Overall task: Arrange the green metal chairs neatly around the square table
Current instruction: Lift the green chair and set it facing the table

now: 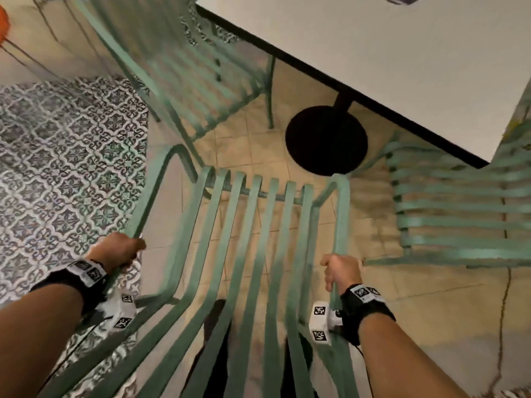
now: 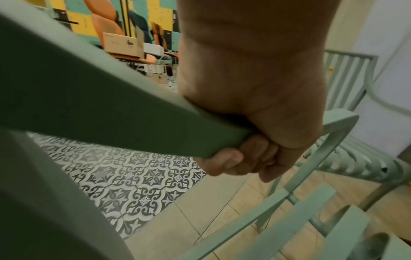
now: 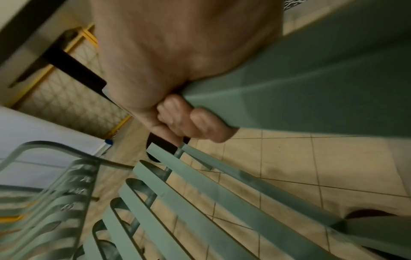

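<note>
Now our left hand (image 1: 116, 248) is wrapped tight around the left arm rail of the green chair (image 1: 253, 254) in front of us. Our right hand (image 1: 340, 272) is wrapped tight around the right arm rail.

From above we see only the backs of our hands. The left wrist view shows our curled fingers (image 2: 224, 160) tucked under the flat green rail. The right wrist view shows our fingers (image 3: 200, 123) hooked under the other rail the same way.

The chair we hold points at a corner of the square table (image 1: 402, 67). The table's round black foot (image 1: 326, 140) sits on the floor just past the front of the seat. A second green chair (image 1: 186, 67) stands to the left of the table, with its seat partly under the table edge. A third green chair (image 1: 459, 211) stands on the right, close beside ours and partly under the table corner.

Bare tan tiles (image 1: 431, 311) lie to our right. The patterned floor (image 1: 66, 156) spreads out on our left. Far off, the left wrist view shows orange chairs (image 2: 106, 26) and a cardboard box (image 2: 124, 44).
</note>
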`<action>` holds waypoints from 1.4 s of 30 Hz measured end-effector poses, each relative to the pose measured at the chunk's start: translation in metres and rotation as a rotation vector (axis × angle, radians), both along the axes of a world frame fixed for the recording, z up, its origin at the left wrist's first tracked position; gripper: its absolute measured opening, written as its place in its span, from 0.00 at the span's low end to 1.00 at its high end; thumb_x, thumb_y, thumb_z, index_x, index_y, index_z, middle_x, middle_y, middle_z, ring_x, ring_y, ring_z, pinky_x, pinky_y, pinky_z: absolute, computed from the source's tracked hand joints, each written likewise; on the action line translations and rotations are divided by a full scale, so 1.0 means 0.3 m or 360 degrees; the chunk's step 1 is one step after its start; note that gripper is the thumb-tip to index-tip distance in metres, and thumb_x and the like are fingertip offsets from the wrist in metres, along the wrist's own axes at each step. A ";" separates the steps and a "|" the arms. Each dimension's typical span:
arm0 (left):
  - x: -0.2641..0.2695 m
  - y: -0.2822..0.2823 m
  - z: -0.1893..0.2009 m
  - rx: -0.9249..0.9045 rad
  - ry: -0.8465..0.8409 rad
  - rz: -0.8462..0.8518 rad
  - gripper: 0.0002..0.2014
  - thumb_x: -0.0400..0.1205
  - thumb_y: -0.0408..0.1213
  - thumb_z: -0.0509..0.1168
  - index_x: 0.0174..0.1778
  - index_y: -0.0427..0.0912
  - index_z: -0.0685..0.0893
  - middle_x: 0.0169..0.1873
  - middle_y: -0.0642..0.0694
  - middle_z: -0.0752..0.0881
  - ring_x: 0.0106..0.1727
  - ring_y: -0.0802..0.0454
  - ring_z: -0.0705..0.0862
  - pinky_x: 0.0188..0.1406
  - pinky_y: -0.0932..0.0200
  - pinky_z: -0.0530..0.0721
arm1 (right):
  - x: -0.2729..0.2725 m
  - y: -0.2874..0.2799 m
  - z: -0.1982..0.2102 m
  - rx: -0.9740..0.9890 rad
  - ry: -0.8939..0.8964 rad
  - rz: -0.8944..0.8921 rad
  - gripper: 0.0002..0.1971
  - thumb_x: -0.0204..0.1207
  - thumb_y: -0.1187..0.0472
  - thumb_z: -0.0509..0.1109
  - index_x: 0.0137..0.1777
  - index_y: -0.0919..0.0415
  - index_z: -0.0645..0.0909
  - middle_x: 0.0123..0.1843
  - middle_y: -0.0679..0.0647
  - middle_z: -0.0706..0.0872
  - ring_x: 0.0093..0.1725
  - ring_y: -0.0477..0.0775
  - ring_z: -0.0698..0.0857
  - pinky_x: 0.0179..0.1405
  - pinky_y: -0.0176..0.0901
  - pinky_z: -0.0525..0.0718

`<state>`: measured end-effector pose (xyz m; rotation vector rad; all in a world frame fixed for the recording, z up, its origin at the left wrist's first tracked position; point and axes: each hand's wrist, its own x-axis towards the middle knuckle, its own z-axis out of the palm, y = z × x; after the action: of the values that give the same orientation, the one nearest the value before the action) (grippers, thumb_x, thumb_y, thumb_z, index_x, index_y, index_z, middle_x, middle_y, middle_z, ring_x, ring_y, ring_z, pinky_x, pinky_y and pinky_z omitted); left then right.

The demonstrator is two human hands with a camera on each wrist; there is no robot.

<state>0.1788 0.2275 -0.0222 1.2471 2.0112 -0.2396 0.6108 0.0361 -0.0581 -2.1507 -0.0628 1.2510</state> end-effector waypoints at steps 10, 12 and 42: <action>-0.022 0.128 -0.056 -0.0086 -0.0041 -0.0091 0.15 0.81 0.31 0.71 0.29 0.30 0.80 0.14 0.39 0.79 0.11 0.47 0.76 0.11 0.65 0.72 | -0.052 0.047 -0.053 -0.0127 -0.0043 0.0058 0.05 0.68 0.67 0.71 0.37 0.71 0.83 0.20 0.59 0.74 0.18 0.56 0.73 0.26 0.46 0.73; -0.031 0.120 -0.006 -0.0158 -0.0027 -0.0270 0.14 0.83 0.32 0.70 0.35 0.27 0.82 0.15 0.42 0.80 0.13 0.50 0.78 0.08 0.66 0.72 | -0.062 0.015 0.003 -0.0228 -0.0086 0.0216 0.10 0.71 0.62 0.75 0.45 0.70 0.84 0.30 0.59 0.84 0.29 0.59 0.82 0.36 0.49 0.79; -0.306 -0.932 0.580 0.0794 0.0180 -0.1170 0.30 0.81 0.71 0.49 0.68 0.55 0.76 0.74 0.33 0.73 0.82 0.29 0.60 0.73 0.16 0.62 | -0.729 -0.824 0.670 -0.0058 -0.1778 0.1587 0.23 0.82 0.40 0.52 0.58 0.57 0.77 0.51 0.57 0.83 0.53 0.62 0.79 0.61 0.56 0.72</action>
<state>0.0870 -0.0522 0.1517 2.3146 1.6658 -0.1557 0.3920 -0.2111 0.1430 -2.6365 -1.7145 0.2485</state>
